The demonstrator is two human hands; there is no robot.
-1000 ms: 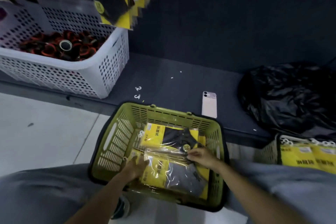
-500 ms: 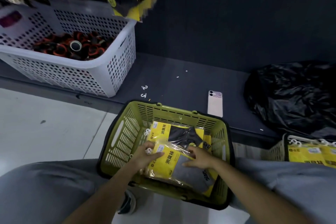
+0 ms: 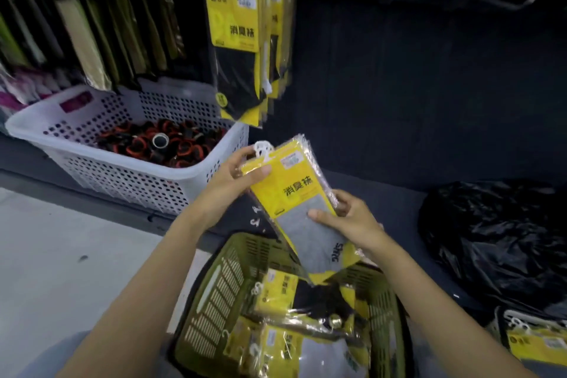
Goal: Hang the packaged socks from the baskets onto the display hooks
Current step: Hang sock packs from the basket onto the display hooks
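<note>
Sock packs [image 3: 294, 193], a small stack with yellow cards (a grey pair showed through the clear front), were held tilted in the air just above the green basket [image 3: 214, 301]. The left hand [image 3: 227, 190] pinched the top corner beside the white hanger tab [image 3: 263, 149], thumb on the front. The right hand [image 3: 349, 221] gripped the lower edge, thumb across the grey sock. More packs [image 3: 276, 291] lay inside the green basket. Higher, up and left of it, further packs [image 3: 236, 49] hung over a white basket [image 3: 122, 175]. A black bag [image 3: 497, 242] lay to its right.
</note>
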